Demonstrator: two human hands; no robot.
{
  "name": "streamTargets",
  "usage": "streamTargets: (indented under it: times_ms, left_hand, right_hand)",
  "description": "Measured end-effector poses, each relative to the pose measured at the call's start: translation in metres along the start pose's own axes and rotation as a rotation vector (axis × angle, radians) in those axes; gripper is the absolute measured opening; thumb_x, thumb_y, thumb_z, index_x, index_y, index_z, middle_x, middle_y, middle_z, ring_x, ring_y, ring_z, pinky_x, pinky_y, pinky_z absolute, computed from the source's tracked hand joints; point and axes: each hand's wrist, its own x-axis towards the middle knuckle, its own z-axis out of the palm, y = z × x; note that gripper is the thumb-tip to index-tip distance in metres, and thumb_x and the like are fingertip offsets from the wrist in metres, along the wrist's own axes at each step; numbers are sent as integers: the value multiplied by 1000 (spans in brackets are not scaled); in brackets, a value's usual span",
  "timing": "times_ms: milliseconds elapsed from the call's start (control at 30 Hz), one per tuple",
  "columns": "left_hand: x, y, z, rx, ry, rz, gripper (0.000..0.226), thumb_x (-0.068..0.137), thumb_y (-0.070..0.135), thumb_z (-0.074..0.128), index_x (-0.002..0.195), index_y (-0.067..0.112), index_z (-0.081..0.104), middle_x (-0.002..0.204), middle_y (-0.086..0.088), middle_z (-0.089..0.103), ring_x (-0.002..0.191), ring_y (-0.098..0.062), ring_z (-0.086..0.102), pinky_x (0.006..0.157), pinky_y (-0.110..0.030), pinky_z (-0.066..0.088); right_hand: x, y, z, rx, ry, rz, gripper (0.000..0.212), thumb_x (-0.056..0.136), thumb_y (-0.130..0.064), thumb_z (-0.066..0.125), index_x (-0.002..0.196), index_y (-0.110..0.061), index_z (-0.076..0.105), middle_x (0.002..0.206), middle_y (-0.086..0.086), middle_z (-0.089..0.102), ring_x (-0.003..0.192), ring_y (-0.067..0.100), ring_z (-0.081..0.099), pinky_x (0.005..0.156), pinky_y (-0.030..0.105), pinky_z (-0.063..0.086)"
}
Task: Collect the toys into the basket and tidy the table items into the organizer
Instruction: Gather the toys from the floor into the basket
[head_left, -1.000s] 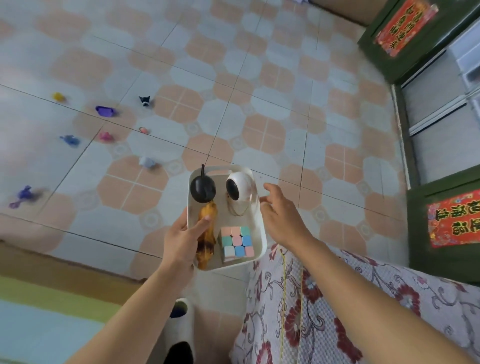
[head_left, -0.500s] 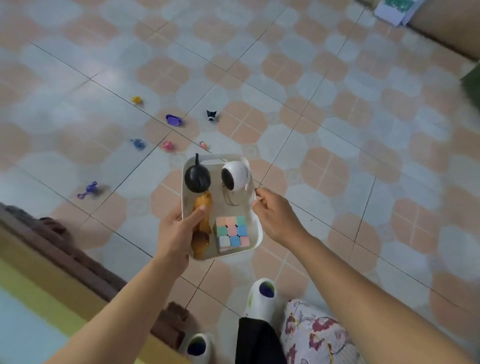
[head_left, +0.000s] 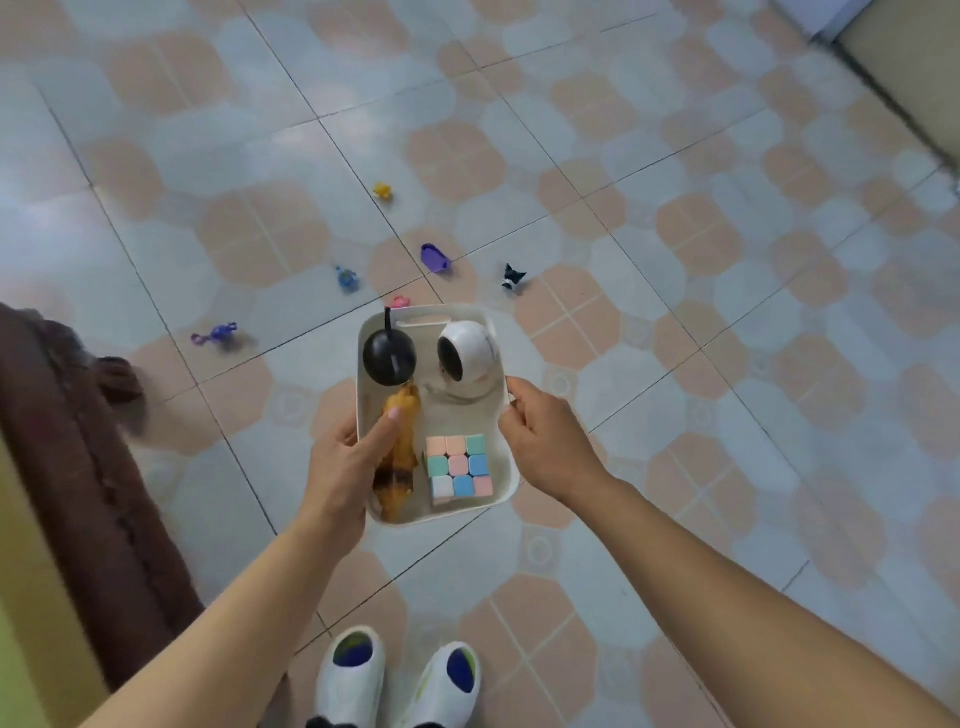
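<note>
I hold a white basket (head_left: 470, 415) above the tiled floor. My left hand (head_left: 347, 462) grips its left rim, thumb inside touching an orange plush toy (head_left: 399, 457). My right hand (head_left: 545, 436) grips the right rim. Inside also lie a pastel puzzle cube (head_left: 458, 466), a black round gadget with an antenna (head_left: 389, 358) and a white round camera (head_left: 468, 358). Small toys lie on the floor beyond the basket: yellow toy (head_left: 383, 190), purple toy (head_left: 434, 257), black-and-white figure (head_left: 513, 276), blue toy (head_left: 346, 278), pink toy (head_left: 400, 302) partly hidden by the rim, violet toy (head_left: 214, 333).
A dark brown rug or cloth edge (head_left: 98, 499) runs along the left, with a yellow-green surface (head_left: 21, 597) beside it. My white slippers (head_left: 400, 675) show at the bottom. A cardboard-coloured object (head_left: 904, 67) sits at the top right.
The view swung away from the door and the flowered cloth, so the floor toys now lie straight ahead and closer. Both hands keep the same hold on the basket.
</note>
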Motion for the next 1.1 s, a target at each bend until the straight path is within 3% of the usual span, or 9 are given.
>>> streamTargets:
  times_ms: [100,400,500,567,733,900,1000,1100]
  left_hand:
    - [28,13,-3,-29,30,19,44,70,58,64,100,27,66,87,-1,77,83,-21,75,69,-34,60]
    - [164,58,-26,-92,162,-1,38,83,63,47,102,34,62,86,7,77,78,-12,75,54,-19,57]
    - [207,57,-32,-83,197,3,38,86,62,43,104,35,62,87,12,77,78,-7,74,53,-15,54]
    - [242,48,-40,-88,228,-11,41,86,62,42,108,34,62,88,12,76,80,-6,73,54,-15,55]
    - [321,8,-56,-112,303,-20,50,86,62,45,118,27,62,95,3,77,89,-17,74,73,-30,58]
    - [399,-49,-76,-144,399,-53,47,92,58,42,120,25,61,106,-5,73,102,-26,69,96,-50,51]
    - [436,-81,-90,-132,427,-79,49,92,59,39,121,26,60,111,-7,71,107,-29,65,101,-55,46]
    - [471,-118,-106,-84,472,-103,52,92,61,37,123,25,59,113,-7,70,110,-30,63,103,-56,44]
  right_hand:
    - [42,-6,-1,-19,-52,-34,16,91,-8,38,90,4,49,63,10,41,59,20,32,55,35,27]
    - [210,-34,25,-46,-143,-190,9,92,-5,38,89,-4,46,57,5,37,55,19,30,56,37,28]
    - [259,-31,43,-76,-164,-234,24,94,-6,38,114,-2,51,59,6,39,56,20,32,55,37,29]
    - [296,-23,64,-97,-182,-252,28,94,-7,37,119,1,49,60,6,38,58,22,33,56,38,29]
    - [375,5,120,-117,-264,-298,11,93,-4,38,91,0,48,66,7,39,62,24,33,58,37,30]
    - [450,41,193,-177,-351,-356,14,92,-7,38,93,-3,52,74,18,55,70,29,43,63,42,39]
    - [482,60,234,-224,-374,-345,16,91,-10,39,93,-4,54,74,15,57,73,35,48,66,46,44]
    - [510,79,277,-245,-420,-349,19,90,-11,40,96,-5,57,77,11,59,73,29,50,69,45,46]
